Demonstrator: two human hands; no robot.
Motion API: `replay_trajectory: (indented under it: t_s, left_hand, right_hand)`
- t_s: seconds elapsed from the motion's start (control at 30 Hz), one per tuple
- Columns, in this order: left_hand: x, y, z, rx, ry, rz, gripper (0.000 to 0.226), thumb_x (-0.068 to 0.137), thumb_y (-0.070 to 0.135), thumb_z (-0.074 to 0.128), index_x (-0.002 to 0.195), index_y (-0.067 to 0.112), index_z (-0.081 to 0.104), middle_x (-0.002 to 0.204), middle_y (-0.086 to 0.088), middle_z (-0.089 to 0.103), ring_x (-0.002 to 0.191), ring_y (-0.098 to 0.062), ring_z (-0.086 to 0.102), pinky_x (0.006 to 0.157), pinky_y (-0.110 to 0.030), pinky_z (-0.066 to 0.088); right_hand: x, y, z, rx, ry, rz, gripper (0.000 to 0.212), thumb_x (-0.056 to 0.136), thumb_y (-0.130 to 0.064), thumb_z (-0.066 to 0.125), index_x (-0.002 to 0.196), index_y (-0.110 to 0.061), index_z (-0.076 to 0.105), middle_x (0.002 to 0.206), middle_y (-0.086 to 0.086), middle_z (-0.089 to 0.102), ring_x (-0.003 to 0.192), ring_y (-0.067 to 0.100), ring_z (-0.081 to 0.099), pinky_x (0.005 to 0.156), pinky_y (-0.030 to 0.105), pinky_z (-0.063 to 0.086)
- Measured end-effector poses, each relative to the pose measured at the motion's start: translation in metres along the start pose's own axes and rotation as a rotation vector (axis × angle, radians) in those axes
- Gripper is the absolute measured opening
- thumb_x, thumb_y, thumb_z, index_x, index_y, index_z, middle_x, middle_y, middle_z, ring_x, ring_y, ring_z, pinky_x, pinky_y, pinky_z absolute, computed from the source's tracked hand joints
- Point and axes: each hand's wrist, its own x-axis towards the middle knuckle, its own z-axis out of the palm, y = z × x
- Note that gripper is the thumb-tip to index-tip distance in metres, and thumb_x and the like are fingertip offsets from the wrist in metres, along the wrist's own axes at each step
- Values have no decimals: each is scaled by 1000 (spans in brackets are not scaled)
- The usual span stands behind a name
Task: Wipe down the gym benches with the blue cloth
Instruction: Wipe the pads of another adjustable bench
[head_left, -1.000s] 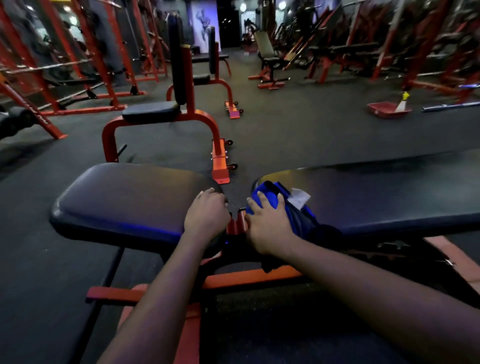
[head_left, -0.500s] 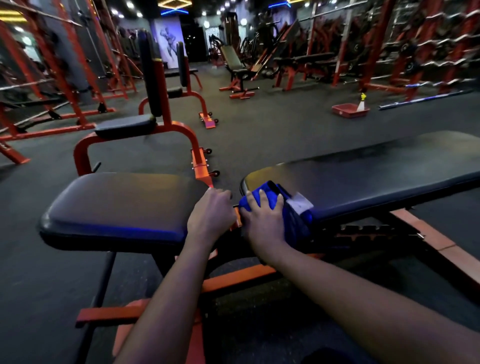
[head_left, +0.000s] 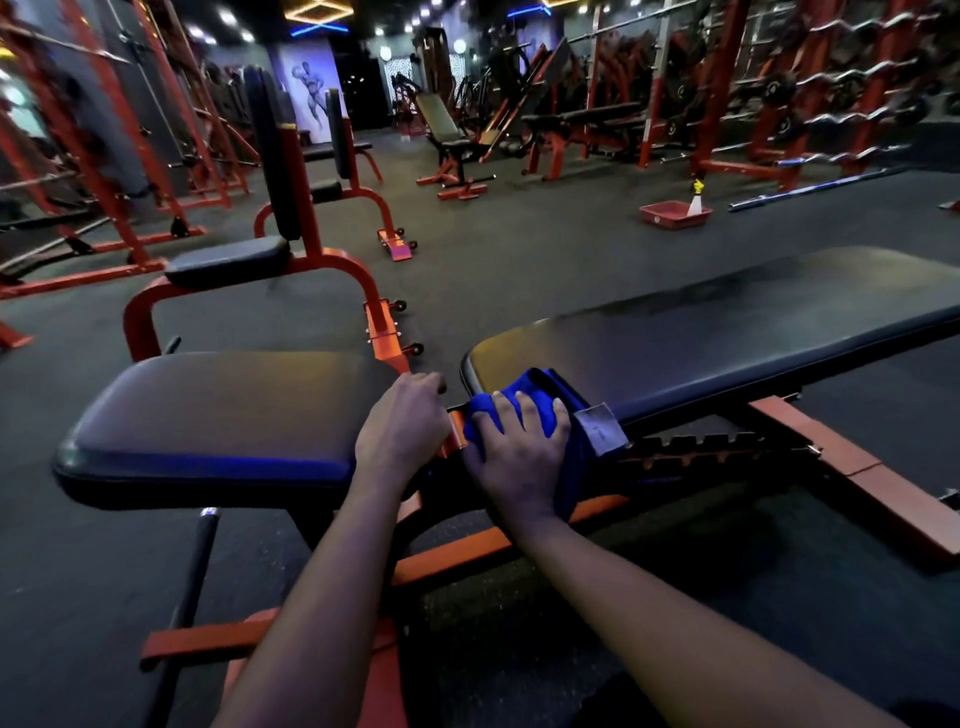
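Floor (head_left: 545, 270): dark rubber, stretches away beyond both grips.

Gym bench, two parts. The back pad (head_left: 727, 343) runs off to the right of the right grip. The seat pad (head_left: 218, 405) lies to the left of the left grip. The orange frame (head_left: 452, 556) shows below both wrists and in the gap between the pads.

Red tray (head_left: 670, 214): on the floor, well beyond the right grip, with a spray bottle (head_left: 696, 200) standing in it. Probably the cleaning supply, parked out of the way.

Left grip (head_left: 402, 426): fingers curled over the near end of the seat pad. Judged to be a brace that steadies the body and the bench.

Right grip (head_left: 519, 457): fingers spread and laid flat, pressing the blue cloth (head_left: 540, 384) onto the end corner of the back pad. A flat hand spreads the pressure for wiping. The cloth is bunched; part hangs below the palm.

Label (head_left: 600, 428): grey, on the cloth just right of the right grip.

Judgement: wiping is at the pad end, with most of the back pad's length ahead.
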Motion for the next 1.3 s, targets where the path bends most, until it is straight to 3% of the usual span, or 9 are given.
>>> replay_trajectory:
  t_s: [0.13, 0.33, 0.5, 0.6, 0.73, 0.9, 1.03, 1.2, 1.3]
  left_hand:
    - [0, 0, 2, 1, -30, -43, 29, 82, 10, 43, 100, 10, 66, 102, -14, 67, 93, -33, 64, 79, -46, 53]
    - [8, 0, 2, -80, -107, -172, 26, 88, 11, 44, 94, 7, 69, 95, -19, 68, 89, -39, 63, 77, -44, 53]
    - [33, 17, 11, -199, -101, -266, 28, 95, 13, 44, 106, 1, 66, 109, -25, 65, 103, -41, 60, 84, -39, 48]
    - [46, 29, 28, -232, -177, -298, 33, 100, 20, 40, 116, -2, 60, 123, -28, 60, 115, -43, 55, 92, -40, 45]
    - [49, 44, 52, -324, -303, -395, 49, 106, 33, 32, 137, -3, 42, 140, -30, 47, 129, -43, 45, 102, -40, 37]
    - [54, 63, 67, -460, -196, -536, 59, 105, 40, 27, 145, -3, 29, 146, -32, 36, 134, -45, 38, 107, -45, 31]
    - [55, 73, 79, -544, -122, -607, 59, 106, 39, 25, 151, 0, 21, 151, -32, 27, 138, -44, 32, 109, -45, 27]
    - [56, 70, 85, -535, -100, -620, 62, 106, 43, 21, 155, 5, 15, 154, -30, 24, 139, -44, 30, 111, -47, 25]
    - [56, 71, 84, -522, -98, -606, 63, 106, 42, 21, 155, 4, 13, 154, -31, 23, 139, -44, 31, 110, -47, 26]
  right_hand:
    - [-22, 37, -1, 35, 69, -104, 44, 84, -45, 59, 124, -27, 62, 139, 3, 56, 132, 29, 46, 113, 56, 20]
    - [-18, 43, -2, 265, 226, 381, 39, 91, -44, 45, 126, -33, 61, 152, -3, 42, 147, 25, 24, 112, 67, 8]
    - [-22, 5, 7, 283, 167, 433, 50, 87, -55, 49, 134, -38, 55, 162, -1, 24, 151, 29, 1, 107, 73, 6]
    - [-15, 40, 6, 324, 233, 510, 50, 86, -52, 49, 133, -37, 56, 163, 0, 18, 151, 28, 2, 110, 70, 12]
    - [10, 76, 4, 458, 421, 685, 48, 85, -41, 54, 128, -22, 65, 162, 10, 20, 149, 38, 10, 117, 54, 18]
    - [4, 35, 12, 547, 465, 711, 52, 86, -35, 58, 136, -23, 58, 163, 15, 12, 149, 39, -1, 120, 48, 7]
    - [11, 85, 13, 631, 473, 691, 50, 88, -33, 58, 137, -22, 58, 164, 12, 6, 149, 37, -7, 120, 46, 3]
    - [32, 118, 11, 685, 578, 895, 48, 86, -29, 59, 133, -19, 62, 163, 14, 13, 148, 42, 6, 121, 48, 11]
    - [13, 69, 15, 692, 608, 804, 50, 87, -33, 55, 136, -22, 58, 164, 12, 10, 149, 37, 7, 122, 41, 7]
